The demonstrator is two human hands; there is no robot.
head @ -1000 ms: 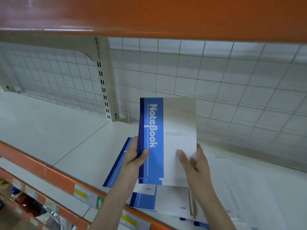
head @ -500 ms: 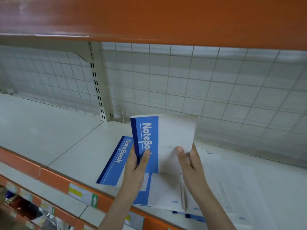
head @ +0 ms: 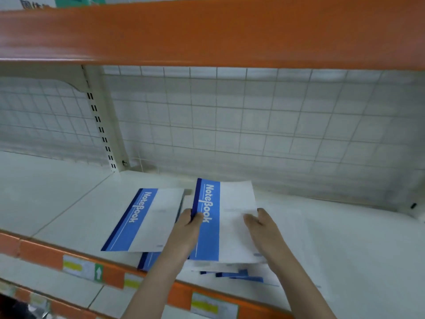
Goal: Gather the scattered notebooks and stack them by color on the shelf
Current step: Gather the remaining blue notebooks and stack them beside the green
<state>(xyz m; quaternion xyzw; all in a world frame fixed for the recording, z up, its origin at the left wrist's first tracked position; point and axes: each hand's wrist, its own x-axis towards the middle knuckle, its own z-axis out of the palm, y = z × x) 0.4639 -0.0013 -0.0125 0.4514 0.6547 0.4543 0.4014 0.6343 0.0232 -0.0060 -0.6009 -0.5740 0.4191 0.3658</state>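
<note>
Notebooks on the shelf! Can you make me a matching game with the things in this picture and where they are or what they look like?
Things:
1. held notebook
2. flat notebook
3. left hand
4. shelf beam

Descriptions:
A. orange, running across the top of the picture
B. lying on the white shelf, left of both hands
C. gripped by both hands, blue stripe on its left
D. thumb on the blue stripe, gripping the notebook's left edge

Right pairs: 1-C, 2-B, 3-D, 4-A

The right hand holds the same notebook's white side.
</note>
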